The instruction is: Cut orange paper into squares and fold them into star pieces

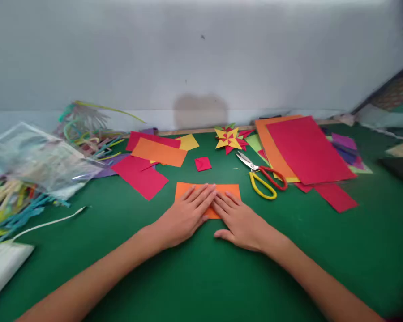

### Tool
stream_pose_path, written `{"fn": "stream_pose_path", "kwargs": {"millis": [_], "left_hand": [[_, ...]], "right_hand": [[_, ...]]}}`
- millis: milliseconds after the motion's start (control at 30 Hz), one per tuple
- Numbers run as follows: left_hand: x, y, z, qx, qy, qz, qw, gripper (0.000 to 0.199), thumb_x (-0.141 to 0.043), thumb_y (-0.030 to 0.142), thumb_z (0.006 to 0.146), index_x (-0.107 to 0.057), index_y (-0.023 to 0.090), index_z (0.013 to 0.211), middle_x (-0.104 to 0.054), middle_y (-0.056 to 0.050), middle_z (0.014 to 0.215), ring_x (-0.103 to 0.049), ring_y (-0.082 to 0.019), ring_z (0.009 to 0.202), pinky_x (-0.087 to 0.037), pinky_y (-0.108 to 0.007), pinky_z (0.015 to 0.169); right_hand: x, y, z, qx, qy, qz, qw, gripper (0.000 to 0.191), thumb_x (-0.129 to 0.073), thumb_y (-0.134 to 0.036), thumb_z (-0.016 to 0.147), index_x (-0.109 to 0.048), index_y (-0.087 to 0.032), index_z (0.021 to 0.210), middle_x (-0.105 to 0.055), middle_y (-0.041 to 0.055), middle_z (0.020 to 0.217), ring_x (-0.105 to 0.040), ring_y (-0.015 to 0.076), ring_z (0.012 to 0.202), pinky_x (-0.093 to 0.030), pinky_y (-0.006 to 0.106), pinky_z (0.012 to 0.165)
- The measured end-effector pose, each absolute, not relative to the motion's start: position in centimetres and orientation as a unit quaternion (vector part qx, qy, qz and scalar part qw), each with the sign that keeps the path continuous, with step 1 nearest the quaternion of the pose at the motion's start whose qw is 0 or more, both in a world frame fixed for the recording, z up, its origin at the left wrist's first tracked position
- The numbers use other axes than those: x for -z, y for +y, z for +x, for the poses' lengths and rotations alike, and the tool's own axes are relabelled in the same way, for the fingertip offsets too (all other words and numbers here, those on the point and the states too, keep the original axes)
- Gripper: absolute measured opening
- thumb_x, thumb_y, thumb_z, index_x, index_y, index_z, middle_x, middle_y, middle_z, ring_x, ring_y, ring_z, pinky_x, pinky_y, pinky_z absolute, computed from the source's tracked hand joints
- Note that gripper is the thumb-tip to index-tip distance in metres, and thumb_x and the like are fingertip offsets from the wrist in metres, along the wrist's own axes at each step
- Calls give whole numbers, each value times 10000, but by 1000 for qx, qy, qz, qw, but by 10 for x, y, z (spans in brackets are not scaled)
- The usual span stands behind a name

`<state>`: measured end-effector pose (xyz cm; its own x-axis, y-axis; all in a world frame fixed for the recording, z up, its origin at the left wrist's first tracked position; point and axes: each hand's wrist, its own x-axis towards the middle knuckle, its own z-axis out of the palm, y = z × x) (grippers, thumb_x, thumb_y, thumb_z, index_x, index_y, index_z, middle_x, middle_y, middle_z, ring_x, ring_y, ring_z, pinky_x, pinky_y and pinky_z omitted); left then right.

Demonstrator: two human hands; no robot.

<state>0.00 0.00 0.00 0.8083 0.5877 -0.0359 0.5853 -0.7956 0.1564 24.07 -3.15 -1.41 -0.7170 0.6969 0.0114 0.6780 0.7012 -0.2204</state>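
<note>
An orange rectangle of paper (234, 191) lies flat on the green tabletop (201, 277). My left hand (188, 214) rests on its left and middle part, fingers stretched out. From the other side my right hand (240, 219) lies on the right part, fingers straight and its thumb apart on the tabletop. The fingertips of both hands meet near the paper's middle and cover much of it. Just beyond the paper sits a small folded red paper square (203, 163). Scissors (262, 174) with one red and one yellow handle lie to the right, blades apart.
A yellow and red folded paper star (229, 138) sits at the back. Red sheets (310, 150) are stacked at right, with cut pieces (159, 152) at left. Pipe cleaners (87, 134), a clear plastic bag (43, 156) and a white device with a cable (6, 264) occupy the left side.
</note>
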Motion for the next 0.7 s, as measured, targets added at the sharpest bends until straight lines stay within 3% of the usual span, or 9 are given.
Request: {"fn": "stream_pose_path", "kwargs": {"millis": [133, 267, 467, 700], "left_hand": [[1, -8, -19, 11, 270, 958, 95, 808, -304, 611, 1040, -10, 177, 1655, -78, -67, 1724, -71, -245, 1603, -64, -431, 1301], [-3, -14, -44, 15, 244, 966, 83, 782, -322, 609, 1038, -32, 228, 1657, -142, -34, 1715, -109, -246, 1598, -8, -445, 1302], [-12, -25, -84, 29, 258, 964, 54, 780, -377, 565, 1045, -51, 206, 1656, -209, -24, 1699, -155, -223, 1591, 114, -410, 1288], [-17, -20, -62, -6, 241, 968, 67, 712, -378, 476, 1069, -71, 213, 1656, -249, -23, 1689, -212, -214, 1579, -25, -423, 1315]], "right_hand": [[12, -33, 243, -110, -919, -373, 60, 881, -387, -700, 986, -281, -90, 1613, -276, 158, 1676, -252, 321, 1562, -290, 534, 1260], [10, -32, 244, -121, -918, -373, 54, 863, -387, -678, 998, -158, -159, 1649, -187, 104, 1710, -200, 292, 1579, -261, 517, 1273], [9, -32, 243, -128, -918, -373, 47, 858, -393, -666, 1003, -129, -172, 1653, -166, 99, 1715, -172, 290, 1586, -243, 524, 1279], [9, -33, 243, -126, -918, -372, 56, 867, -398, -677, 997, -154, -159, 1648, -175, 101, 1712, -190, 286, 1582, -248, 513, 1277]]}}
